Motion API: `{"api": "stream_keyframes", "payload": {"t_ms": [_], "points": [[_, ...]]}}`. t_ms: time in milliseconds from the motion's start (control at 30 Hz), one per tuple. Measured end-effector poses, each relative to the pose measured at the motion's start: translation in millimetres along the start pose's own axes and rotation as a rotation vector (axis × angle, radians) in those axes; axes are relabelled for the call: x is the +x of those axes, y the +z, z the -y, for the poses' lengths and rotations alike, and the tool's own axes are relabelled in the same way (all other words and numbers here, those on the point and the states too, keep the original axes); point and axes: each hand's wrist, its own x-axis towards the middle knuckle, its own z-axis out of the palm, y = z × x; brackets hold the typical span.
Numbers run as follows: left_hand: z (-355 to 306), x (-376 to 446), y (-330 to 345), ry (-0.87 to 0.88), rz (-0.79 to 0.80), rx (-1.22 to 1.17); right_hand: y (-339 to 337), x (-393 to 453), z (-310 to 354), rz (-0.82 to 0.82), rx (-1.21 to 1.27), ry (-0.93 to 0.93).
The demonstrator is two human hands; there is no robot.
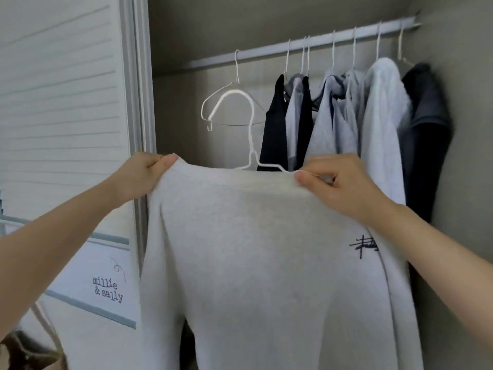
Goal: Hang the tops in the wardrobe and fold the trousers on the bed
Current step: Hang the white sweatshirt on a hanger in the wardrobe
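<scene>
Here, grey top [253, 249] on hanger [250, 145], both hands' grip

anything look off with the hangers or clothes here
One thing: the empty wire hanger on the rail hangs skewed, apart from the hung tops. The grey top is on its white hanger, not yet on the rail, gripped by the left hand and right hand.

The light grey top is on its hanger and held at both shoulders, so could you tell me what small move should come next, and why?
Probably lift the white hanger so its hook catches the rail: the hook is below it, beside an empty hanger.
</scene>
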Motion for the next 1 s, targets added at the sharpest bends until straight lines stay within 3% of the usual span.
{"api": "stream_keyframes", "payload": {"t_ms": [167, 267, 467, 567, 633, 733, 833, 933, 1000], "points": [[-20.8, 7.1, 33.5, 0.026, 0.129, -0.187, -3.3, 10.2, -1.7, -0.159, -0.144, 0.108], [-31.4, 4.2, 47.4, 0.128, 0.032, -0.239, -3.3, 8.4, -10.0, -0.190, -0.173, 0.197], [-7.8, 22.1, 52.8, 0.401, -0.228, 0.238, -14.7, 6.9, -3.5, -0.102, -0.290, 0.297], [12.9, 32.9, 48.0, 0.603, -0.325, 0.528, -29.4, 2.0, -1.1, -0.066, -0.515, 0.264], [18.6, 34.5, 49.5, 0.682, -0.343, 0.628, -30.9, 2.1, 7.5, -0.100, -0.523, 0.200], [20.7, 33.8, 52.9, 0.616, -0.391, 0.535, -17.1, 5.0, 32.3, -0.027, -0.393, 0.047], [26.1, 30.9, 49.4, 0.490, -0.376, 0.258, -6.4, -2.2, 32.1, 0.114, -0.340, 0.257], [27.3, 24.8, 41.4, 0.433, -0.382, 0.132, 7.1, -13.8, 22.0, 0.275, -0.346, 0.454], [30.8, 23.5, 40.5, 0.410, -0.348, 0.104, 16.1, -17.7, 21.4, 0.237, -0.201, 0.499]]}}
